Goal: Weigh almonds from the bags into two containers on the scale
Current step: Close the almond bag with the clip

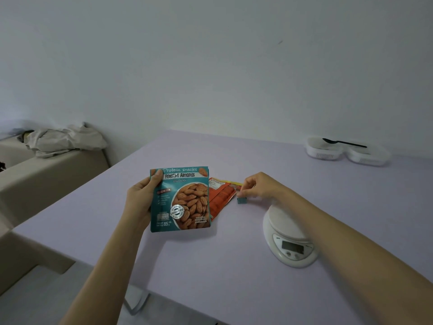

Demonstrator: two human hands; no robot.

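While left hand (138, 200) grips bag (182, 202) by its edge, right hand (260, 186) may pinch scrap (242, 200): unclear.

Teal bag (180, 200) reads "Protein snacks Roasted Almonds", "UNSALTED", "85".

Our left arm reaches forward from the lower left. Our left hand (140, 195) grips the almond bag (180, 200) by its left edge and holds it upright, thumb laid across the front near the top corner, fingers hidden behind. Our right arm stretches in from the lower right with the wrist bent down. Our right hand (256, 186) curls its fingers downward, fingertips (244, 192) bunched just above a small teal scrap (242, 200), though we cannot tell whether they pinch it.
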